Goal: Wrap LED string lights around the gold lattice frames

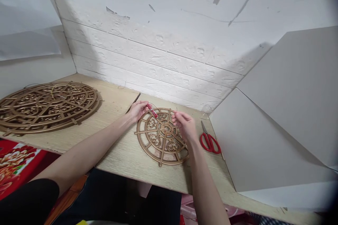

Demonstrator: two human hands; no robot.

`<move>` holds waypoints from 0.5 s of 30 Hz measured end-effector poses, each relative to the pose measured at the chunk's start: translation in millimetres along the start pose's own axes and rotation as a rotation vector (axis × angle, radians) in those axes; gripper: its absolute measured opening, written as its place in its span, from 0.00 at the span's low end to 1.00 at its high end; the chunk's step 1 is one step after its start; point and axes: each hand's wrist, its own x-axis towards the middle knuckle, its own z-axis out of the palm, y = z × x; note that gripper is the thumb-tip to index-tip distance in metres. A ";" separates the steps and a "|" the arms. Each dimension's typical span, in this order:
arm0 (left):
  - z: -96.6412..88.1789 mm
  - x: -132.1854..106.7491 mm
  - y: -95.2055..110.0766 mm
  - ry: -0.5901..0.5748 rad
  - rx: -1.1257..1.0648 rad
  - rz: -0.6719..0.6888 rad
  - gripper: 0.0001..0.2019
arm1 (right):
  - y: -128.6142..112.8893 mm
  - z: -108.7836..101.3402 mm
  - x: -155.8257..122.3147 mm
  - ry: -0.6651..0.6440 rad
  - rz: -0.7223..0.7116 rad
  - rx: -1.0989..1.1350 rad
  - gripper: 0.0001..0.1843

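Observation:
My left hand (139, 111) is closed on a small red tube with a whitish, shiny part (152, 111), held over the upper left rim of a round gold lattice panel (160, 134). A thin dark line curves just above the tube. The panel lies flat on the table, with scrollwork between its spokes and rings. Above its right side, my right hand (183, 123) is pinched. A tiny thin tip shows above the fingers, but what they hold is too small to make out. Part of the panel is hidden behind my right hand and forearm.
Red-handled scissors (209, 142) lie on the table to the right of the panel. Several similar gold panels (50, 103) are stacked at the left, with thin wire on top. A white brick-patterned wall (158, 66) closes the back, and a white board (253, 147) stands at the right.

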 end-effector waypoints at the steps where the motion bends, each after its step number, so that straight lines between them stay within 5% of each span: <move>1: 0.2 -0.4 0.2 -0.004 0.001 -0.003 0.06 | 4.7 5.7 -0.6 -0.055 0.036 -0.019 0.14; 15: 15.1 -12.4 -3.4 0.028 -0.047 -0.044 0.08 | 25.3 24.9 -4.7 -0.197 0.100 -0.100 0.11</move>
